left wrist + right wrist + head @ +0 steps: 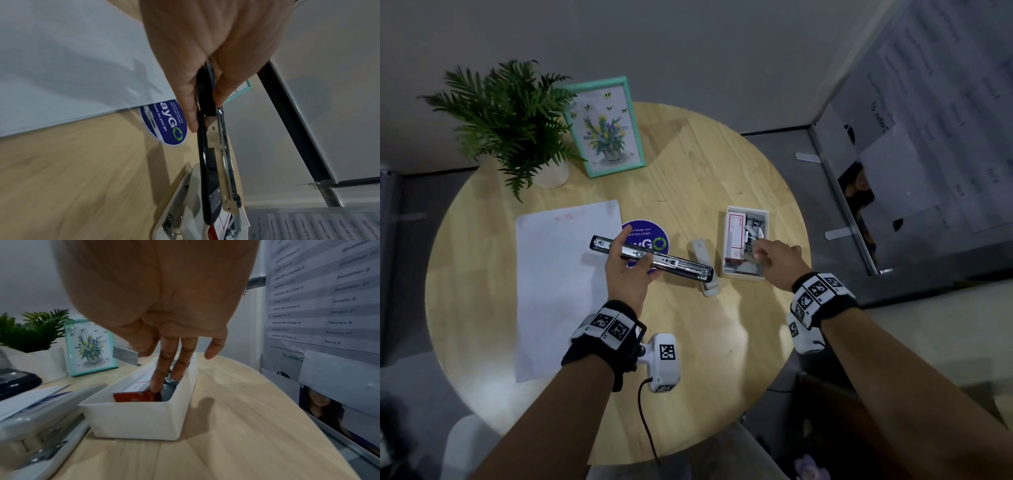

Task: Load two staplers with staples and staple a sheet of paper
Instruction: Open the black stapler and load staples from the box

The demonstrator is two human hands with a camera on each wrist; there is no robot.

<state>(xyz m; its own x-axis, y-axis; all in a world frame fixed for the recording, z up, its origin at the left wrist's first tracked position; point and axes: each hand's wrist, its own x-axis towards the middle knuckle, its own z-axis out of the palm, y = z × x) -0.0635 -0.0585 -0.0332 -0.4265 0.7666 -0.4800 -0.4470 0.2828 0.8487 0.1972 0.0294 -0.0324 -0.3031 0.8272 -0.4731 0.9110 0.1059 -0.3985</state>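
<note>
L hand grips the long black metal stapler, swung open at frame centre, while R hand, fingers dipped in the white plastic tray centre-right w/ no visible catch, may fumble loose staple strips, prob scattering them.

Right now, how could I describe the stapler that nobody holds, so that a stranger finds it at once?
On the round wooden table, look between the purple round sticker and the white tray. The grey stapler lies flat there. Unlike the black stapler, opened out in the left hand, it is pale and untouched.
</note>
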